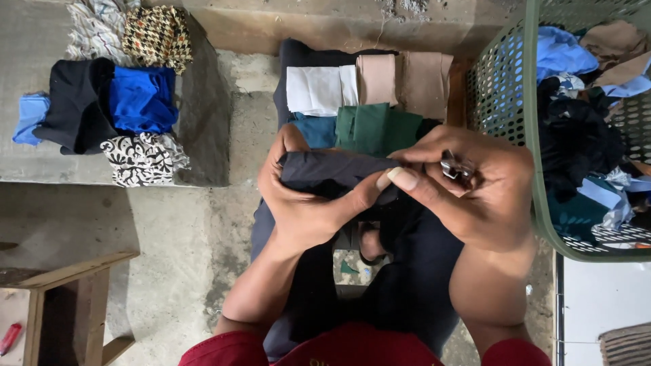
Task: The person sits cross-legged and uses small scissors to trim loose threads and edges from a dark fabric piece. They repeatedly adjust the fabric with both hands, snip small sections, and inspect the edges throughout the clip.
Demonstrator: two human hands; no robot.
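Note:
Both of my hands hold a dark navy garment [332,173] up in front of me. My left hand [305,203] pinches its folded upper edge with fingers and thumb. My right hand [475,186] grips the same edge further right, with a small metal clasp [456,167] of the garment showing between the fingers. The rest of the dark cloth hangs down over my lap. Beyond my hands lie folded pieces on the concrete: a white one [319,89], a beige one [405,80] and a green one [376,127].
A green plastic laundry basket [505,81] full of mixed clothes stands at the right. Folded blue, black and patterned clothes [115,102] lie on a concrete step at the left. A wooden stool [68,298] stands at the lower left.

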